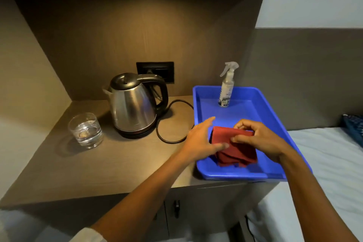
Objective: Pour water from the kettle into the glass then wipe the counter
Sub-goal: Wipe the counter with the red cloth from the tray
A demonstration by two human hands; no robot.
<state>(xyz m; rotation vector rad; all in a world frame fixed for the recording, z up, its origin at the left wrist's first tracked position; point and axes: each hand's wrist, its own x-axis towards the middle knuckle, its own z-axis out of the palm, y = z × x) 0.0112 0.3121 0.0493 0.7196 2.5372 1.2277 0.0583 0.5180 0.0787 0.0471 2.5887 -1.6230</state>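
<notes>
A steel kettle (133,106) with a black handle stands on its base at the back of the brown counter (110,165). To its left is a glass (85,130) partly filled with water. A folded red cloth (234,150) lies in the blue tray (261,104) on the right. My right hand (259,139) pinches the cloth's top edge between thumb and fingers. My left hand (202,139) rests flat against the cloth's left side, fingers spread, thumb touching the cloth.
A spray bottle (227,86) stands upright at the back of the tray. The kettle's black cord (176,122) loops on the counter between kettle and tray. A wall socket (155,71) sits behind the kettle. A white bed (334,163) lies to the right.
</notes>
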